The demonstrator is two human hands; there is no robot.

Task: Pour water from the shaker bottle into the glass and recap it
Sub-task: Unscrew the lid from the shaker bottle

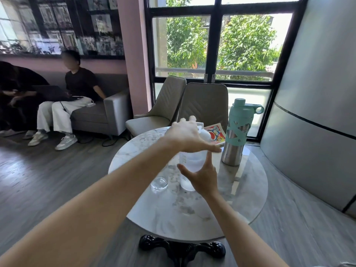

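Both hands at the shaker bottle point(192, 162)

Your left hand point(187, 136) covers its top; your right hand point(202, 177), grip wide, nears its side, glass point(159, 182) beside.

Clear shaker bottle point(192, 162) upright, capped; empty glass point(159, 183) just left of it

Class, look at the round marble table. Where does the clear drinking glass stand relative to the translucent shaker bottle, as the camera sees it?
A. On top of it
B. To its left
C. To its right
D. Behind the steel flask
B: the glass stands on the table just left of the shaker bottle.
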